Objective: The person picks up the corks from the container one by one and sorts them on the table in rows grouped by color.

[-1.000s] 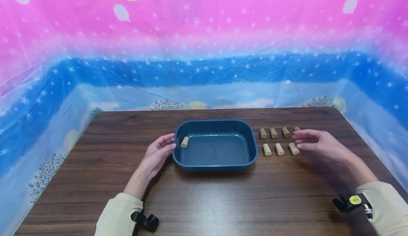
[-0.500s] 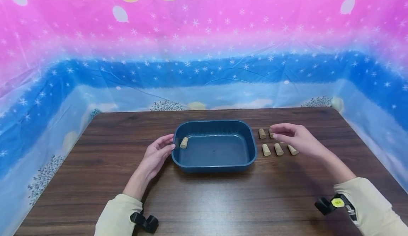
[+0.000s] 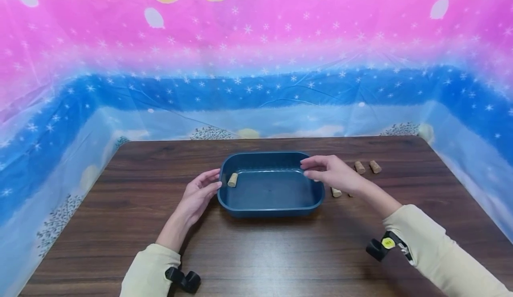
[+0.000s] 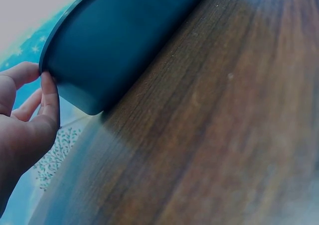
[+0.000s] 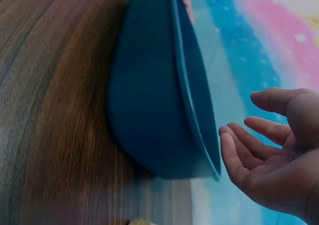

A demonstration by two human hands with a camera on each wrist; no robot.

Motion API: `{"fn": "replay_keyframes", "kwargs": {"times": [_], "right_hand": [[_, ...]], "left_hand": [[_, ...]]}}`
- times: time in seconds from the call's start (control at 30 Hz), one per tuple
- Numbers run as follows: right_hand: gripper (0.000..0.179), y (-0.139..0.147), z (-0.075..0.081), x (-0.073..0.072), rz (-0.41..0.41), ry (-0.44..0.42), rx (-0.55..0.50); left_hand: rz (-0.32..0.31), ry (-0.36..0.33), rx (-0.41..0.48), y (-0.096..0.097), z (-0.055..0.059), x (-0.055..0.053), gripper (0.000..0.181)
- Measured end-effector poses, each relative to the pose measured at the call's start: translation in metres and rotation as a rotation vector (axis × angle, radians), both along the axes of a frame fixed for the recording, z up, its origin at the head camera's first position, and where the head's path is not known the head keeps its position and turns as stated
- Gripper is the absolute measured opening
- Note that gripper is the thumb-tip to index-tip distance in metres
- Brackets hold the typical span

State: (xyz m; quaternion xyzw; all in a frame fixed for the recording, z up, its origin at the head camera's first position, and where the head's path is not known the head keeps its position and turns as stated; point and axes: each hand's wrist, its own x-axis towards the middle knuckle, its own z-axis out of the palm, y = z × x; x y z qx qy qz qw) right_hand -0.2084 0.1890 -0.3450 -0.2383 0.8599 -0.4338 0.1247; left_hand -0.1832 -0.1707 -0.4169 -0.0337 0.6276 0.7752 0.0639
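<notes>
A dark blue rectangular plastic basin (image 3: 269, 209) stands on the table, with one cork stopper (image 3: 232, 180) lying inside near its left wall. At the basin's left end, my left hand (image 3: 197, 195) holds the rim, thumb and finger meeting at its edge in the left wrist view. My right hand (image 3: 334, 173) hovers over the basin's right rim, its fingers loosely bent and apart. Nothing shows between those fingers (image 5: 232, 143) in the right wrist view. Under and behind this hand lie more cork stoppers, among them a cork (image 3: 336, 193) at the front, partly hidden.
Two corks, one cork (image 3: 359, 168) and another cork (image 3: 375, 167), lie to the right on the dark wood table (image 3: 256, 252). A printed pink and blue cloth (image 3: 256, 65) hangs round the table's back and sides.
My right hand has moved left from the far end of the cork rows to the basin's right rim. The left hand, the basin and the cork inside stay in place.
</notes>
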Motion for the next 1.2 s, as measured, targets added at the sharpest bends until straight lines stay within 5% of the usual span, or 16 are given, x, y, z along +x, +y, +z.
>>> {"fn": "replay_keyframes", "kwargs": {"times": [0.67,1.2], "right_hand": [[0.049,-0.084,0.009,-0.027,0.118,-0.121,0.085],[0.047,-0.14,-0.006,-0.049,0.108,-0.054,0.176]], "left_hand": [[-0.004,-0.009,0.0,-0.001,-0.002,-0.002,0.048],[-0.006,-0.034,-0.001,-0.002,0.0,-0.001,0.047]]}}
